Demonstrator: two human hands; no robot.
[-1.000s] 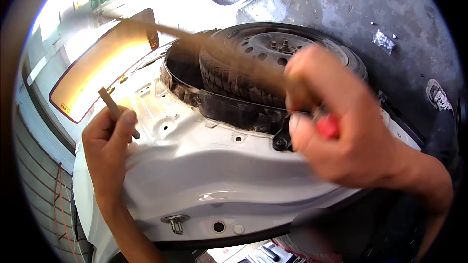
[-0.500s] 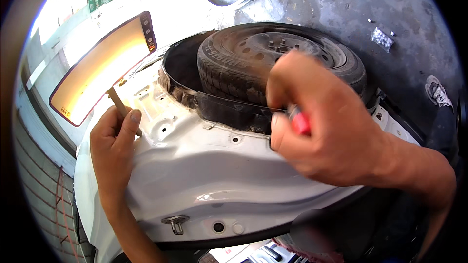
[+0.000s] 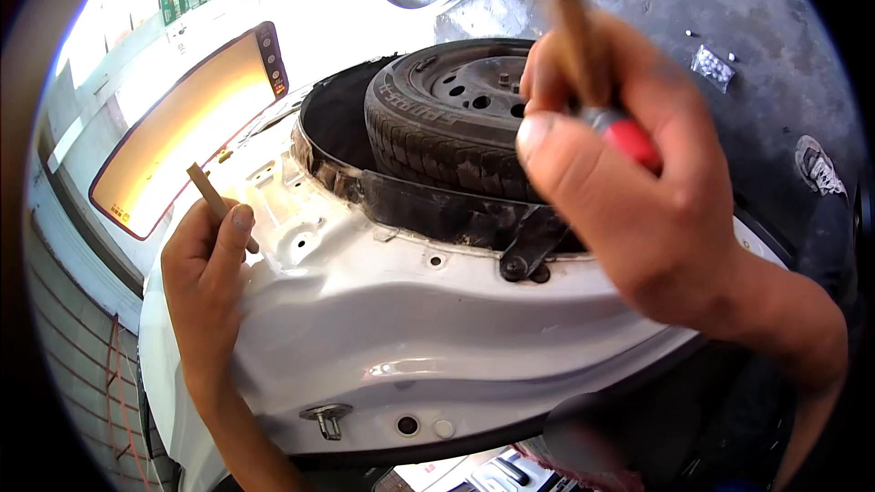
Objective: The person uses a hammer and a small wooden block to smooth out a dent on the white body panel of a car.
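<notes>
My left hand [image 3: 202, 260] pinches a short, tan stick-like rod [image 3: 208, 191] between thumb and fingers, its lower end close to the light-coloured car panel [image 3: 355, 323]. What the rod is made of I cannot tell. My right hand [image 3: 652, 182] is raised over the right side of the car body, closed round a hammer-like tool [image 3: 629, 138] with a brown shaft, a silver collar and a red end. Motion blurs the upper part of this tool, which runs out at the top edge. Behind that hand a wheel with a tyre [image 3: 447, 114] is partly hidden.
A glowing lamp panel [image 3: 196, 118] stands at the left. A black wheel-arch liner [image 3: 428, 210] borders the tyre. A metal striker [image 3: 326, 417] sticks out of the near panel. A bag of white pellets [image 3: 713, 68] and a shoe [image 3: 818, 167] are on the floor.
My right hand has risen up and to the right with the tool, uncovering a black bracket at the panel edge. My left hand and its rod have shifted slightly left.
</notes>
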